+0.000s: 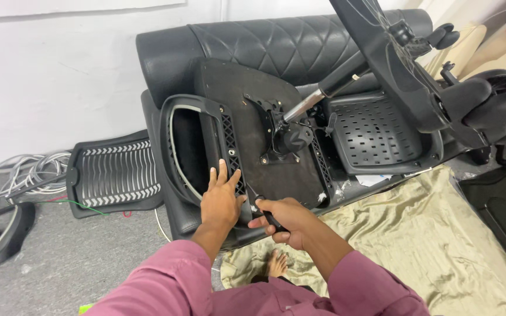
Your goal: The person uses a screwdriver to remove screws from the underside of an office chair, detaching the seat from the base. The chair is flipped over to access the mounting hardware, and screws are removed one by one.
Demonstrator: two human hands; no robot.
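Upturned on the black sofa point(276, 44), the office chair seat point(265, 123) lies with its dark, dusty underside facing up, near the middle of the scene. A black armrest loop point(206, 111) is fixed along the seat's left edge, its perforated bracket running down toward the near corner. At the seat's centre sits the metal tilt mechanism point(282, 137), with a chrome gas cylinder point(308, 102) rising from it to the far right and joining the five-star wheel base point(417, 70), whose castors hang at the right.

The left hand point(221, 202) lies flat on the near end of the armrest bracket, palm down, fingers extended and slightly spread, pressing on it rather than gripping; the forearm comes straight up from the near edge in a pink sleeve. The right hand point(285, 219) is just beside it, touching the seat's near edge, fingers curled tightly around a slim black-handled tool point(263, 208) whose tip points toward the bracket by the left thumb. That wrist is bent inward, the forearm angling in from the near right.

Right of the seat rests a perforated black plastic panel point(376, 131). A slatted black backrest piece point(115, 172) lies on the grey floor at the left, with a bundle of cables point(30, 172) farther left. An olive-gold cloth point(405, 234) is spread on the floor at the near right, and a bare foot point(276, 263) shows between the arms.
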